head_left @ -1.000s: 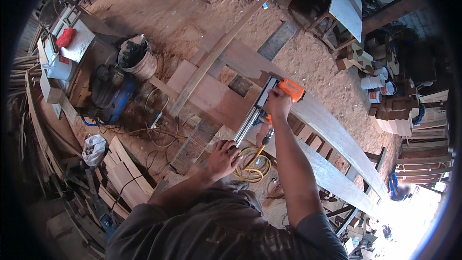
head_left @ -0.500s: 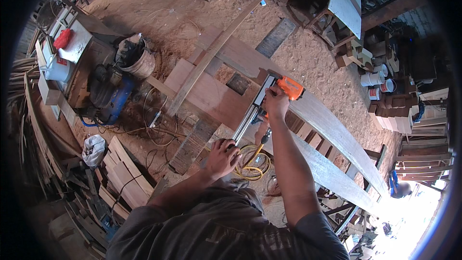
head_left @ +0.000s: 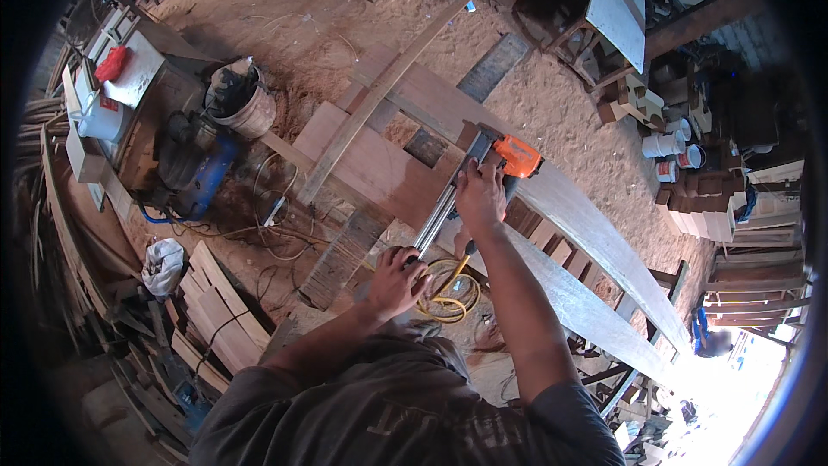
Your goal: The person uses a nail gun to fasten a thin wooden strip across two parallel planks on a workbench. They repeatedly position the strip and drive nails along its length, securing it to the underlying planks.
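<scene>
An orange nail gun point(head_left: 517, 156) with a long silver magazine rail point(head_left: 434, 222) lies slantwise in front of me, over the wooden boards. My left hand point(head_left: 398, 281) is closed around the rail's near end. My right hand point(head_left: 480, 197) is closed over the rail beside the orange body, its fingertips bent onto the top edge. The gun's handle is mostly hidden under my right hand and wrist. Beneath the gun are flat brown boards point(head_left: 366, 155), and a narrow wooden strip point(head_left: 377, 103) lies across them.
Two long pale boards point(head_left: 595, 233) reach toward the lower right. A yellow hose point(head_left: 448, 309) coils close by my body. At left stand a blue compressor point(head_left: 203, 181), a bucket point(head_left: 252, 112) and stacked planks point(head_left: 228, 319). White buckets point(head_left: 662, 145) stand at right.
My right hand has shifted toward me along the rail and lies flatter over it. The nail gun has moved slightly left. My left hand stays at the rail's near end.
</scene>
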Tool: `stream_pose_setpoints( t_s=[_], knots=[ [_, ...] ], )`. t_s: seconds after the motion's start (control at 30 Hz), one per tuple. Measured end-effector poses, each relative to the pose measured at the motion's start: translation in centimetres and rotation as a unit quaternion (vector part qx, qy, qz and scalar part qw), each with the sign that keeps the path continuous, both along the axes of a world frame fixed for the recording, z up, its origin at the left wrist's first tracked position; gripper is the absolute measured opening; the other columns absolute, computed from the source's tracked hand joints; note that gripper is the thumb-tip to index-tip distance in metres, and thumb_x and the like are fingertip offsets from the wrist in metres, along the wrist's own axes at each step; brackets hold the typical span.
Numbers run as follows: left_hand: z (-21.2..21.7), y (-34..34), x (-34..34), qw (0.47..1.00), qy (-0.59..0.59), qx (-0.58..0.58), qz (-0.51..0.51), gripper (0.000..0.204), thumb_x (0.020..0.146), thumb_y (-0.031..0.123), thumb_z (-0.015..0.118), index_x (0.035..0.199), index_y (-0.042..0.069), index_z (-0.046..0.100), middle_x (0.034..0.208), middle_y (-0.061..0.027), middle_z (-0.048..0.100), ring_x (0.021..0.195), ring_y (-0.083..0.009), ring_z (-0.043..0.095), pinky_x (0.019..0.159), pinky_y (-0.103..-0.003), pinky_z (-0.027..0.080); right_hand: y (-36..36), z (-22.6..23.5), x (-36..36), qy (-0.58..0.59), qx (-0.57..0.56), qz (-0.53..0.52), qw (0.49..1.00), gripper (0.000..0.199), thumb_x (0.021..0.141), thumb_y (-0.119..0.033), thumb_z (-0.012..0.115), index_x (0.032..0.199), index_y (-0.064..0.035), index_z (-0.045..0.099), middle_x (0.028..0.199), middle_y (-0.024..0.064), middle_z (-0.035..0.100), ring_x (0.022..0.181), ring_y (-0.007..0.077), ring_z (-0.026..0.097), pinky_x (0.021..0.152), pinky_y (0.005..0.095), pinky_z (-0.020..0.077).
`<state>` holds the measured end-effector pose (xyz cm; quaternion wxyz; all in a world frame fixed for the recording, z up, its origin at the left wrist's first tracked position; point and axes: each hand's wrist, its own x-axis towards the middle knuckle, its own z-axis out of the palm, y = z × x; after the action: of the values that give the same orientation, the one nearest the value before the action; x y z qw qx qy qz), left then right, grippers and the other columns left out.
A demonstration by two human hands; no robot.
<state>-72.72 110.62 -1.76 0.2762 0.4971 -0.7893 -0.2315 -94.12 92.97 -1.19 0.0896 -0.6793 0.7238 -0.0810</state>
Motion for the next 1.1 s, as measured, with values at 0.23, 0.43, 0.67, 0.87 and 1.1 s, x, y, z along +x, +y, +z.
stream_pose_setpoints(
  t_s=[0.23, 0.43, 0.67, 0.87, 1.1],
  knots=[
    [-0.7, 0.0, 0.0, 0.999, 0.034, -0.006, 0.007, 0.031, 0.090, 0.019, 0.089, 0.116, 0.013, 0.072, 0.133, -0.0112, 0.063, 0.123, -0.0370, 0.062, 0.108, -0.053, 0.050, -0.7, 0.0, -1.5, 0.009, -0.038, 0.017, 0.999, 0.052, 0.106, -0.033, 0.069, 0.153, -0.0108, 0.064, 0.140, 0.0216, 0.060, 0.133, 0.0442, 0.059, 0.111, 0.0599, 0.0501],
    [-0.3, -0.6, -1.0, 0.981, 0.155, 0.028, 0.118, 0.032, 0.099, 0.017, 0.083, 0.126, 0.010, 0.067, 0.116, -0.0128, 0.072, 0.114, -0.0326, 0.069, 0.098, -0.049, 0.055, 0.8, -2.6, -4.3, -0.097, -0.179, -0.192, 0.960, 0.072, 0.095, -0.033, 0.085, 0.151, -0.0017, 0.052, 0.134, 0.0244, 0.060, 0.130, 0.0473, 0.059, 0.111, 0.0569, 0.0486],
    [-5.1, -2.2, -1.7, 0.848, 0.420, 0.232, 0.226, 0.026, 0.118, 0.029, 0.064, 0.120, 0.003, 0.061, 0.092, -0.0011, 0.068, 0.079, -0.0083, 0.061, 0.071, -0.029, 0.050, -2.3, -3.9, -8.4, -0.251, 0.057, -0.297, 0.920, 0.065, 0.085, -0.030, 0.088, 0.131, 0.0082, 0.061, 0.115, 0.0250, 0.069, 0.113, 0.0456, 0.071, 0.102, 0.0537, 0.0561],
    [-1.7, -3.4, -4.6, 0.793, 0.496, 0.261, 0.239, 0.038, 0.122, 0.037, 0.057, 0.105, 0.004, 0.068, 0.079, 0.0037, 0.059, 0.073, -0.0044, 0.054, 0.066, -0.027, 0.045, -0.9, -6.3, -12.5, -0.538, -0.007, -0.300, 0.788, 0.025, 0.100, -0.019, 0.081, 0.117, -0.0042, 0.070, 0.098, 0.0122, 0.074, 0.085, 0.0277, 0.075, 0.076, 0.0439, 0.0638],
    [1.6, -2.6, -2.9, 0.746, 0.581, 0.203, 0.256, 0.054, 0.125, 0.045, 0.042, 0.103, 0.006, 0.073, 0.079, 0.0035, 0.063, 0.069, -0.0056, 0.053, 0.064, -0.025, 0.041, 6.6, 8.7, -8.0, -0.764, 0.024, -0.295, 0.574, 0.023, 0.107, -0.023, 0.080, 0.117, -0.0108, 0.064, 0.087, 0.0053, 0.066, 0.073, 0.0190, 0.068, 0.065, 0.0376, 0.0612]
  ],
)
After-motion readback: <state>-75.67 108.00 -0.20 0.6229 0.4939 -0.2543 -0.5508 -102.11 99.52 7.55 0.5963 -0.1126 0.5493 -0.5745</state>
